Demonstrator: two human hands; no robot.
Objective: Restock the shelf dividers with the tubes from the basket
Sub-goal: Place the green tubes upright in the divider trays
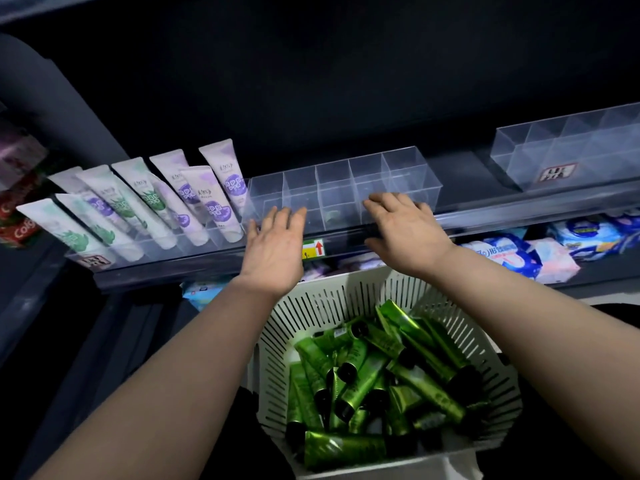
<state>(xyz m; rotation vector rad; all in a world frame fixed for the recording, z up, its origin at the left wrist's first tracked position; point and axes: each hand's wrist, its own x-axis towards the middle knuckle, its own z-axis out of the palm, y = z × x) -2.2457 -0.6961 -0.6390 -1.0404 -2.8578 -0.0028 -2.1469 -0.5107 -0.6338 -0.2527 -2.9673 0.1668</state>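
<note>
Head view.

Left hand [273, 247]: palm down, fingers straight and slightly spread, flat. Fingertips lie over the front left corner of the clear divider tray [346, 181]. Cannot tell whether they touch it.

Right hand [405, 233]: palm down, fingers straight and loosely spread, flat. Fingertips are at the front wall of the same tray, right of its middle. Contact not resolvable.

The tray stands on the dark shelf, just behind the front rail [519, 209]. It is split into a row of clear compartments. A price label [313, 248] with a red arrow sits on the rail between the two hands.

Green tubes [363, 379]: black caps, lying jumbled and crossed in the white slotted basket [311, 306]. The basket is below the shelf edge, between the two forearms, well below the hands.

Left of the tray: white tubes [138, 202] with purple or green print, leaning back in rows in a neighbouring divider.

Upper right: a second clear divider tray [571, 147] on the same shelf, apart from the first.

Lower shelf, right: blue and white soft packets [502, 254]. Far left: red boxes [17, 230], partly cut off.
</note>
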